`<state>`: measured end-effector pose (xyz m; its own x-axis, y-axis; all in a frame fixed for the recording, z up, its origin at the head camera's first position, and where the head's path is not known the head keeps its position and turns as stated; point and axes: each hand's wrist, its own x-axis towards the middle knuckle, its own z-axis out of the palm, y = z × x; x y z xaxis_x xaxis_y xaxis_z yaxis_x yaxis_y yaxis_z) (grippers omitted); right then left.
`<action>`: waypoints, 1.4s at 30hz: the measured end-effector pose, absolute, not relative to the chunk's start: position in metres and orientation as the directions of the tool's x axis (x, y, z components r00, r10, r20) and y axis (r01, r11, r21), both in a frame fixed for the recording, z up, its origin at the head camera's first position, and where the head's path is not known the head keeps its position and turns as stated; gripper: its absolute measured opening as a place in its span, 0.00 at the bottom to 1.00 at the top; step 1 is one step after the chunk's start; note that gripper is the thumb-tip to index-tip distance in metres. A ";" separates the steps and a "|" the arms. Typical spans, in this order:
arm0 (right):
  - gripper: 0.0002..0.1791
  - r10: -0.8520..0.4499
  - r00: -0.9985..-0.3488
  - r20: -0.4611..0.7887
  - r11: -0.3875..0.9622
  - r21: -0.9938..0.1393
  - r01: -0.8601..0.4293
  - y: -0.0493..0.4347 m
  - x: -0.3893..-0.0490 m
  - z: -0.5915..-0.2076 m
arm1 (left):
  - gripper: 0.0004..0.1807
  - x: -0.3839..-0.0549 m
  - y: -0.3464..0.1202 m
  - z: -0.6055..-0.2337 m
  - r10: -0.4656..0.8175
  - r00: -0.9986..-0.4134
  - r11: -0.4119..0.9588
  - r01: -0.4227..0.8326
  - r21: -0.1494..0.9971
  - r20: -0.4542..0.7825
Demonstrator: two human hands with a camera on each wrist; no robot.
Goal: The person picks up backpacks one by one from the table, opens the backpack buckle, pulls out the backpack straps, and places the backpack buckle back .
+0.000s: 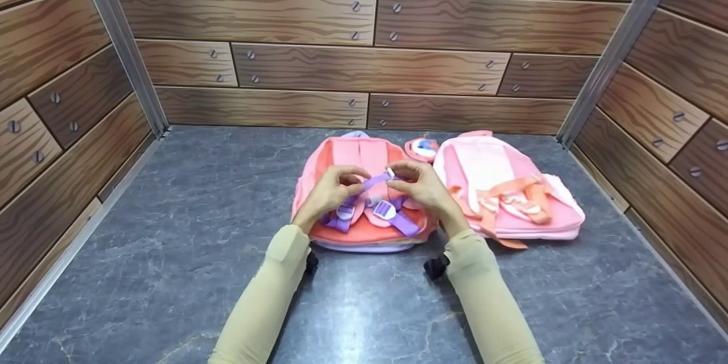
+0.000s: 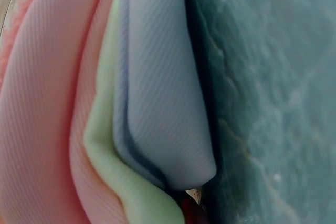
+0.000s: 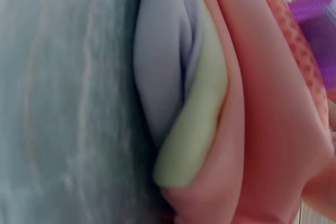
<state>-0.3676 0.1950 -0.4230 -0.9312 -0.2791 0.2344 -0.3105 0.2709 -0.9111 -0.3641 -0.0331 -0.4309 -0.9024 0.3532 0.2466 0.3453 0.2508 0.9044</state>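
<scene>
A coral-pink backpack (image 1: 341,153) lies on the table, its strap side up. Above it, my left hand (image 1: 335,186) pinches a purple webbing strap (image 1: 375,180) between thumb and fingers. My right hand (image 1: 422,185) pinches the same strap at a small white buckle (image 1: 390,173). Lower on the backpack, more purple webbing runs through a white buckle (image 1: 384,210) on the right and another buckle (image 1: 344,212) on the left. Both wrist views mostly show the backpack's layered side, with a pale green band (image 2: 105,145) and a lavender panel (image 3: 163,51).
A lighter pink backpack (image 1: 489,159) with orange straps (image 1: 515,185) lies just to the right. Between the two bags, near their tops, sits a round, colourful piece (image 1: 422,149). Wood-patterned walls (image 1: 318,68) enclose the grey marbled table (image 1: 199,227) at the back and sides.
</scene>
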 end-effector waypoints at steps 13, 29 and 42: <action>0.22 -0.205 -0.966 0.159 0.380 -0.896 -0.228 0.215 -0.372 -0.427 | 0.12 -0.365 -0.030 -0.430 0.368 -0.897 0.360 0.378 0.853 0.242; 0.24 -0.194 -0.976 0.104 0.459 -0.869 -0.184 0.218 -0.369 -0.433 | 0.09 -0.361 -0.033 -0.430 0.299 -0.935 0.450 0.313 0.836 0.189; 0.21 -0.194 -0.976 0.102 0.474 -0.861 -0.185 0.218 -0.371 -0.433 | 0.13 -0.361 -0.033 -0.430 0.387 -0.903 0.416 0.353 0.838 0.188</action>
<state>-0.3712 0.2175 -0.4328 -0.9755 -0.1945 0.1024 -0.1848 0.4740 -0.8609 -0.3611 -0.0328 -0.4301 -0.9029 0.3865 0.1881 0.3528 0.4163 0.8380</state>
